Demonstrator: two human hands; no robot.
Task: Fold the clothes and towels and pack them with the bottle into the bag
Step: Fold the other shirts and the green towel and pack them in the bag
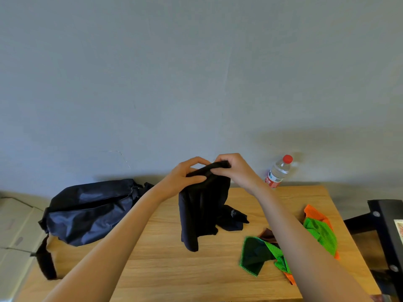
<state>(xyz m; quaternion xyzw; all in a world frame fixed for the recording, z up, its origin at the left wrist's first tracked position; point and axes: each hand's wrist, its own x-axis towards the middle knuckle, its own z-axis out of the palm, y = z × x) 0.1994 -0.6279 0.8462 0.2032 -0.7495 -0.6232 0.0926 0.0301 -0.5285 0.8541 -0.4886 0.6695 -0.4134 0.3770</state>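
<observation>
A black garment [201,210] hangs above the middle of the wooden table [152,264], its lower end touching the tabletop. My left hand [185,177] and my right hand [234,171] both grip its top edge, close together. A dark navy bag [89,211] lies at the table's left, its strap [44,261] hanging over the edge. A clear bottle [278,172] with a red cap and red label stands at the back right. Green and orange mesh towels [320,234] lie crumpled at the right, partly behind my right forearm.
A grey wall rises right behind the table. A black metal frame [383,223] stands off the table's right edge. Pale cardboard boxes [15,232] sit left of the table, below the bag.
</observation>
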